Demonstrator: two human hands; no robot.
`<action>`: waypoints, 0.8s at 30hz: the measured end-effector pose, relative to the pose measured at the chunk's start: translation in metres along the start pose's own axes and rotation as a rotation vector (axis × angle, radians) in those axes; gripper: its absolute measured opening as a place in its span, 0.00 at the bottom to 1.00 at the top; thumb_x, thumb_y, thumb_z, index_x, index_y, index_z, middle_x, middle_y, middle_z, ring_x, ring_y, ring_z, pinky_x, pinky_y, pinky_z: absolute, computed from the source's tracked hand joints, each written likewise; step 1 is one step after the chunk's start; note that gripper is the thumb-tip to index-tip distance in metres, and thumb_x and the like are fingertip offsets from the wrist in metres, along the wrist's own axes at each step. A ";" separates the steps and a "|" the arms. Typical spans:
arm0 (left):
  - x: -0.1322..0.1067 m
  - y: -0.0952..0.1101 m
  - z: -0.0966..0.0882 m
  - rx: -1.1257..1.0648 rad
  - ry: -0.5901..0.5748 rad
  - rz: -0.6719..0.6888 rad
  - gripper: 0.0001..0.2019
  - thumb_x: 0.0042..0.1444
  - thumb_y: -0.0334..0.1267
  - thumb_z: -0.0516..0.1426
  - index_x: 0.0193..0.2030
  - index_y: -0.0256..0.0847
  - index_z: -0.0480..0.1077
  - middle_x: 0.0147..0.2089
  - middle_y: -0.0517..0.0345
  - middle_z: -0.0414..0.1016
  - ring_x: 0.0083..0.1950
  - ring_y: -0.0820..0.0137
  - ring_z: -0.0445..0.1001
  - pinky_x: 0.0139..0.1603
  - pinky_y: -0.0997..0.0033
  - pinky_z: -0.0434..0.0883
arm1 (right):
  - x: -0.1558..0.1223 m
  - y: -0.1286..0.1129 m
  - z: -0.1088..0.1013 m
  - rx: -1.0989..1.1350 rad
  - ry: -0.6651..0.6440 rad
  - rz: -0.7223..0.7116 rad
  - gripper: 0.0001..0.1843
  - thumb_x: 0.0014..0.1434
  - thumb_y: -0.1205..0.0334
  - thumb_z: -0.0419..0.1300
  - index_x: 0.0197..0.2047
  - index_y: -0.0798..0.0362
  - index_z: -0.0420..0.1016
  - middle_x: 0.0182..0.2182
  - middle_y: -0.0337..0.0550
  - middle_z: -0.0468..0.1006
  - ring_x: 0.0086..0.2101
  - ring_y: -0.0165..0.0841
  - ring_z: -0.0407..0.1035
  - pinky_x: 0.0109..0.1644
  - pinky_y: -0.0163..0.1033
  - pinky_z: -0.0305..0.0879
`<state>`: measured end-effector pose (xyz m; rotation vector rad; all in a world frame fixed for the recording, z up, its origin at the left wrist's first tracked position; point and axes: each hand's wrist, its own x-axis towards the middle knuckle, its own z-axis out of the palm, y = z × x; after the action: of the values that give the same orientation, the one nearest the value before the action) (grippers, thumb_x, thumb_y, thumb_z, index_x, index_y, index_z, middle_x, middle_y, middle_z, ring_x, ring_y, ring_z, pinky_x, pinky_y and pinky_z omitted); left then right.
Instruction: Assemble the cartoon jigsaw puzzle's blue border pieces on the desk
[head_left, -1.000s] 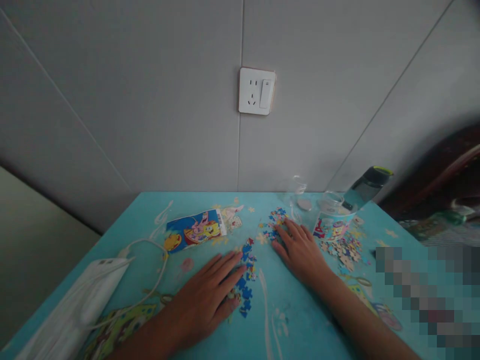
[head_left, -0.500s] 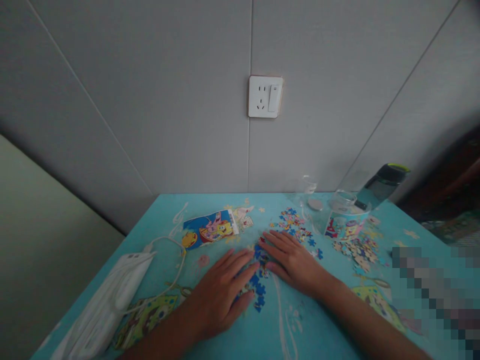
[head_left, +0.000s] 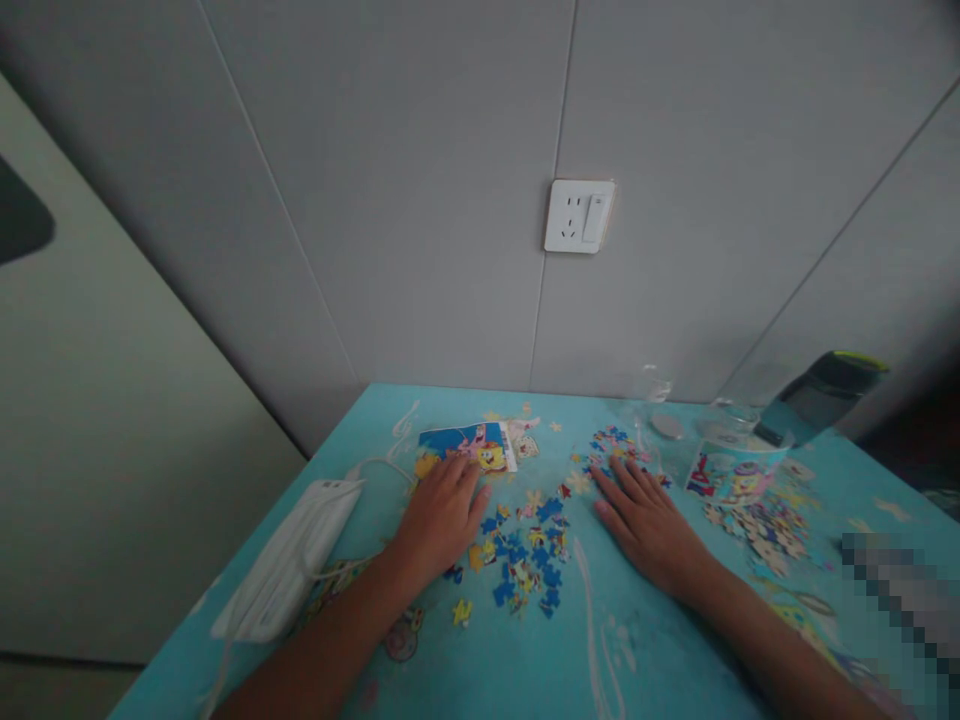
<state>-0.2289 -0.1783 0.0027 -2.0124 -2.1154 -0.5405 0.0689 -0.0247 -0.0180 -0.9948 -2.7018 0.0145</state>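
My left hand (head_left: 442,512) is open, its fingertips over the lower edge of a cartoon picture card (head_left: 491,455). Farther right, my right hand (head_left: 646,518) lies open with its fingers spread over part of a pile of jigsaw puzzle pieces (head_left: 609,440). Neither hand has anything visible in its grasp. Between the two wrists a loose group of mostly blue and yellow puzzle pieces (head_left: 531,552) is spread on the table. One yellow piece (head_left: 462,612) lies apart, closer to me. My palms hide whatever lies beneath them.
A white power strip (head_left: 292,560) with a cable runs along the table's left side. At the right stand a cartoon-printed tub (head_left: 735,470) and a tilted dark bottle (head_left: 825,395), with another puzzle pile (head_left: 765,530) in front. The wall (head_left: 450,250) borders the table's far edge.
My hands have moved apart: the left forward onto the picture card, the right toward the upper pile. The middle puzzle pieces are now uncovered. The camera view has turned left.
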 end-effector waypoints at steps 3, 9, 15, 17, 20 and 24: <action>0.001 0.004 0.000 -0.078 -0.022 0.081 0.20 0.71 0.43 0.46 0.63 0.39 0.65 0.65 0.45 0.67 0.69 0.59 0.63 0.71 0.50 0.60 | 0.005 0.011 0.003 -0.039 -0.006 0.034 0.31 0.72 0.46 0.45 0.74 0.40 0.49 0.73 0.45 0.50 0.70 0.48 0.43 0.70 0.63 0.49; -0.002 0.008 -0.003 -0.203 0.008 0.127 0.24 0.71 0.43 0.46 0.72 0.44 0.53 0.71 0.48 0.60 0.72 0.61 0.58 0.71 0.50 0.62 | 0.016 0.028 0.001 -0.110 0.011 0.050 0.29 0.71 0.44 0.45 0.70 0.44 0.61 0.71 0.48 0.56 0.70 0.51 0.45 0.69 0.67 0.46; -0.002 -0.003 -0.010 -0.180 0.058 0.132 0.19 0.68 0.36 0.48 0.65 0.44 0.65 0.63 0.48 0.69 0.65 0.59 0.67 0.67 0.51 0.66 | 0.005 0.017 -0.012 -0.138 0.017 -0.004 0.31 0.71 0.45 0.47 0.72 0.46 0.57 0.72 0.48 0.52 0.71 0.48 0.42 0.71 0.64 0.43; 0.000 -0.010 -0.010 -0.143 0.092 0.108 0.19 0.67 0.34 0.48 0.64 0.41 0.65 0.62 0.46 0.70 0.64 0.57 0.66 0.67 0.49 0.65 | 0.001 0.005 -0.022 -0.117 -0.025 -0.093 0.29 0.71 0.47 0.46 0.72 0.45 0.58 0.72 0.47 0.51 0.71 0.47 0.42 0.72 0.63 0.42; 0.004 -0.019 -0.013 -0.114 0.121 0.074 0.18 0.66 0.33 0.49 0.62 0.39 0.66 0.57 0.45 0.73 0.59 0.57 0.70 0.62 0.51 0.69 | 0.004 -0.011 -0.034 -0.045 -0.118 -0.193 0.28 0.72 0.47 0.46 0.72 0.40 0.55 0.72 0.43 0.53 0.70 0.44 0.48 0.71 0.61 0.46; 0.004 -0.025 -0.015 -0.074 0.098 0.058 0.14 0.66 0.34 0.49 0.55 0.40 0.70 0.50 0.48 0.76 0.53 0.59 0.74 0.58 0.53 0.71 | 0.019 -0.015 -0.036 0.021 -0.172 -0.179 0.27 0.73 0.47 0.43 0.71 0.39 0.57 0.70 0.42 0.58 0.68 0.44 0.52 0.70 0.64 0.45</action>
<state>-0.2558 -0.1808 0.0146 -2.0341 -2.0027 -0.7019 0.0544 -0.0268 0.0224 -0.7754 -2.9312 0.0994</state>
